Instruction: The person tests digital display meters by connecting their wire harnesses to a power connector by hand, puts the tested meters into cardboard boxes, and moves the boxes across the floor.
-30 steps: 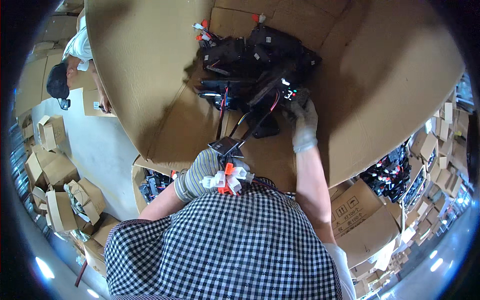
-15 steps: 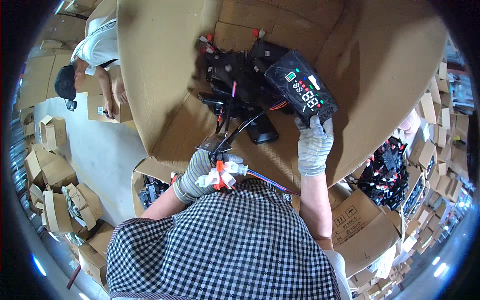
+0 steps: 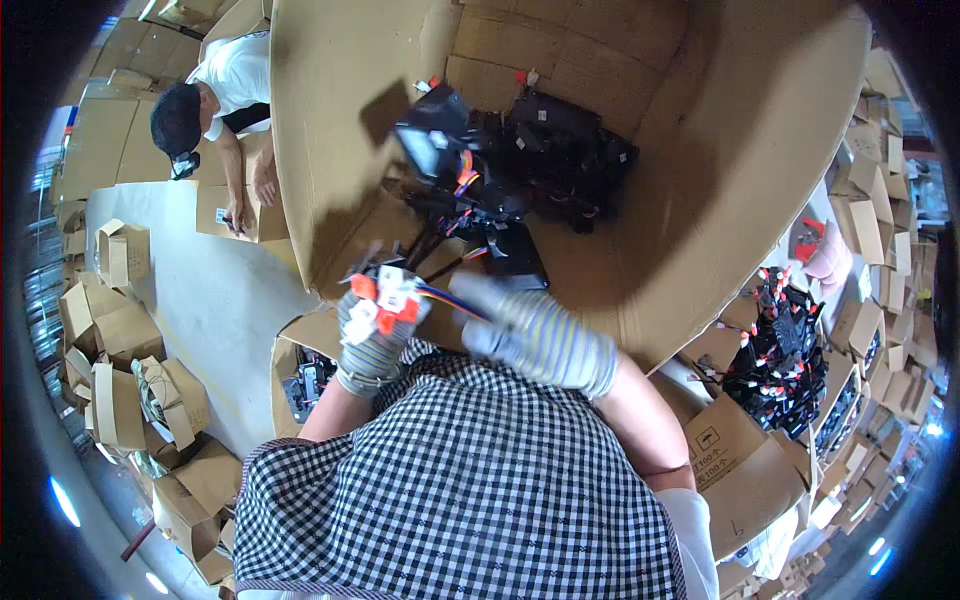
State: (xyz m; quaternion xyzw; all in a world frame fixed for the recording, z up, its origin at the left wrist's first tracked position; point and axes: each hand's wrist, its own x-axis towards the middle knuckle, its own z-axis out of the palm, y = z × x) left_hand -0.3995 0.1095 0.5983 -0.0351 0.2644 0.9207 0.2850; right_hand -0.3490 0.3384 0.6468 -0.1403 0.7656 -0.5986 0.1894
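White-and-orange connector bundle (image 3: 388, 298) at the near edge of the big carton (image 3: 775, 180), gripped in the left hand (image 3: 372, 345) — and the right hand (image 3: 545, 338), blurred, beside the coloured wires (image 3: 446, 299), grip impossible to tell — black units (image 3: 568, 150) lying farther inside.

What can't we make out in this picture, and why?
All in the head view:
Right hand: fingers smeared by motion blur.
Left hand: fingers partly hidden by white and orange connectors.
Black units: too overlapped to count.
Large cardboard box: far end cut off by upper edge.
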